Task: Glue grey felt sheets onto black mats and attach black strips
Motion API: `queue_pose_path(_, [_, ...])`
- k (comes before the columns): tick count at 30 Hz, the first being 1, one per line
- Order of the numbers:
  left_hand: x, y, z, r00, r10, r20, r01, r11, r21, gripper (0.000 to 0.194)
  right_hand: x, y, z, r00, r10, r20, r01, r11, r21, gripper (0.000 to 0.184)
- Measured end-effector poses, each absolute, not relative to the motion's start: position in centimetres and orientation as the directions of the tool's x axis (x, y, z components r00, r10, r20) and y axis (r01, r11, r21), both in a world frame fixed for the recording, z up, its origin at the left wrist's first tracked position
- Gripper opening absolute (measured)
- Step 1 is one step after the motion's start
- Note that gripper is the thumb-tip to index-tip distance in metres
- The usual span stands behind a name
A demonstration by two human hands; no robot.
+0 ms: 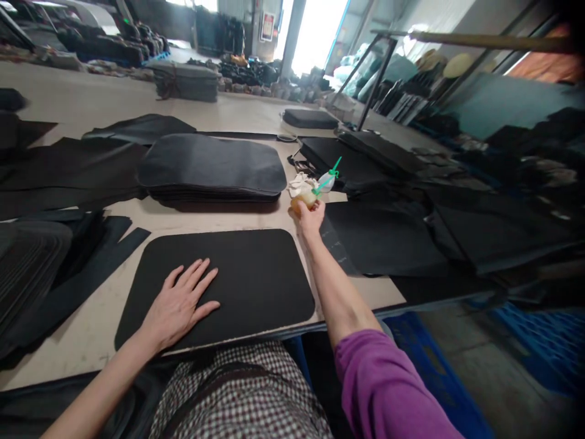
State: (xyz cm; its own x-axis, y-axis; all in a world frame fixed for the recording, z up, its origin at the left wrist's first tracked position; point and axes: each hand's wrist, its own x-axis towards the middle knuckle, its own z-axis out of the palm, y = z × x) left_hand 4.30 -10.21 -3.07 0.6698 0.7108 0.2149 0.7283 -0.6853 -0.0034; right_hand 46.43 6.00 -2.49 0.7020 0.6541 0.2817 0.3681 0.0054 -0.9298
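Observation:
My left hand [180, 305] lies flat on a black rounded-corner sheet [256, 286] near the table's front edge, fingers spread. Beyond the sheet's far right corner, my right hand [312, 218] is closed on a small amber-yellow object [297, 204], whose exact kind I cannot make out. Just behind those fingers are a crumpled whitish cloth [301, 183] and a small translucent bottle [326, 181] with a green nozzle. Past the flat sheet sits a stack of similar black sheets [212, 164].
Black offcuts and curved sheets [31, 268] crowd the left side. More dark sheets [384, 238] cover the table at right. A grey bundle [185, 82] and a smaller black stack [311, 119] are farther back. Blue pallets [434, 372] lie on the floor at right.

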Motion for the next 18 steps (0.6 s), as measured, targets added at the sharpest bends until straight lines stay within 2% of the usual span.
queue_pose_path(2, [4.3, -10.3, -3.1, 0.670, 0.713, 0.208, 0.730, -0.684, -0.008, 0.071, 46.2, 4.3, -1.4, 0.672, 0.693, 0.263, 0.260, 0.112, -0.959, 0.054])
queue_pose_path(5, [4.2, -10.2, -3.1, 0.663, 0.723, 0.192, 0.738, -0.674, -0.011, 0.070, 45.2, 0.4, 1.2, 0.491, 0.854, 0.171, -0.178, 0.291, -0.940, 0.045])
queue_pose_path(7, [4.2, -10.2, -2.8, 0.651, 0.737, 0.183, 0.750, -0.662, -0.005, 0.071, 44.1, -2.4, 3.3, 0.311, 0.941, 0.132, -0.378, 0.250, -0.891, 0.046])
queue_pose_path(9, [4.3, -10.4, -2.4, 0.636, 0.750, 0.180, 0.762, -0.647, 0.006, 0.071, 42.7, -4.8, 5.1, 0.153, 0.983, 0.104, -0.331, 0.150, -0.931, 0.053])
queue_pose_path(12, [5.0, -11.5, -1.6, 0.626, 0.757, 0.186, 0.766, -0.642, 0.034, 0.074, 39.5, -7.3, 7.0, -0.018, 0.995, 0.095, -0.049, 0.094, -0.994, 0.066])
queue_pose_path(14, [5.8, -12.7, -1.3, 0.626, 0.757, 0.185, 0.760, -0.646, 0.071, 0.074, 36.5, -8.4, 7.5, -0.108, 0.988, 0.109, 0.091, 0.119, -0.989, 0.066])
queue_pose_path(18, [6.9, -14.7, -2.0, 0.587, 0.797, 0.146, 0.779, -0.604, 0.169, 0.077, 29.6, -9.8, 6.5, -0.287, 0.954, 0.092, 0.102, 0.126, -0.987, 0.063])
